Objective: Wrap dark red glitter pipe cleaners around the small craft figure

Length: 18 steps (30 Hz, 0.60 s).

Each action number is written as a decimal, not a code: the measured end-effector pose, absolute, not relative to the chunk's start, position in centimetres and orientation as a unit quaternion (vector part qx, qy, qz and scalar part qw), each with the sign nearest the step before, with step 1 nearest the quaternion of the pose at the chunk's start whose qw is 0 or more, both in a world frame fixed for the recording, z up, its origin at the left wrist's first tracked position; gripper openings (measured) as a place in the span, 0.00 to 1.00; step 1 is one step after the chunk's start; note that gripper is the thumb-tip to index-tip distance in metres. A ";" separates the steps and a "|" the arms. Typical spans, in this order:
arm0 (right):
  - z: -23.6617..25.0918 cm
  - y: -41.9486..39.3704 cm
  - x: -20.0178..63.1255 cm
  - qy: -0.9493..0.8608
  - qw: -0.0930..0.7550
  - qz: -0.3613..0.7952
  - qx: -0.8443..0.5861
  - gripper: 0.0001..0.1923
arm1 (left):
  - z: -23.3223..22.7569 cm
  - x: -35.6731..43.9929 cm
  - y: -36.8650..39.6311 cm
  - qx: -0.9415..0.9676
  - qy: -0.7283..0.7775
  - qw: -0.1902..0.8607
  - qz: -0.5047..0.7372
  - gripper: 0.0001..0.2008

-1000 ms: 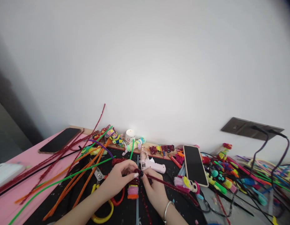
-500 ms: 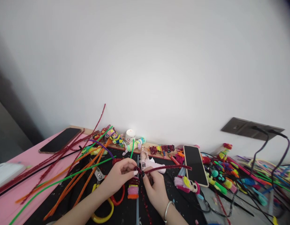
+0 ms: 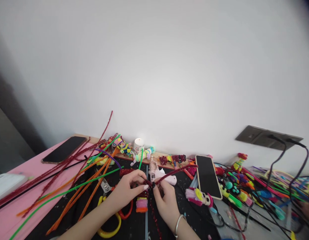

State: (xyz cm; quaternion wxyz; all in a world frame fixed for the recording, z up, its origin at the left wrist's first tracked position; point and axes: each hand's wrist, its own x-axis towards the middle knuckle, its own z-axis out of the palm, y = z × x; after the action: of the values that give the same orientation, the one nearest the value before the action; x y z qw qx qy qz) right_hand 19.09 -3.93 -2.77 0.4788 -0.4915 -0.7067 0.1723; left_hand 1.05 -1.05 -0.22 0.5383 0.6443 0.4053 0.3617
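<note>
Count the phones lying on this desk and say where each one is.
2. One phone lies screen-up on the pink surface at far left; the other phone lies right of the pink glue gun. Clutter could hide more.

The black mat is bare only in the near strip between the forearms. Left of it, long orange and green pipe cleaners fan across; beyond the hands a pink glue gun blocks the far edge. A black phone and tangled bright craft pieces crowd the right.
</note>
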 end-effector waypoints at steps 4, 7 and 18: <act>-2.7 -3.9 19.1 -0.706 0.477 0.171 -0.495 0.10 | -0.3 1.0 -1.0 0.652 0.409 0.533 0.351 0.07; -2.7 -3.9 19.1 -0.709 0.471 0.171 -0.497 0.11 | -0.3 0.9 -1.0 0.654 0.400 0.535 0.354 0.07; -2.5 -3.9 19.0 -0.710 0.474 0.174 -0.491 0.11 | -1.0 0.9 -0.9 0.675 0.397 0.511 0.354 0.06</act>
State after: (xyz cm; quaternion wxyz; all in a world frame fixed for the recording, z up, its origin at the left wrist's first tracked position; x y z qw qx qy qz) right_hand 19.03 -3.93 -2.54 0.4737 -0.4914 -0.7099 0.1739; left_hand 0.88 -0.87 -0.96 0.5107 0.6754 0.3970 0.3541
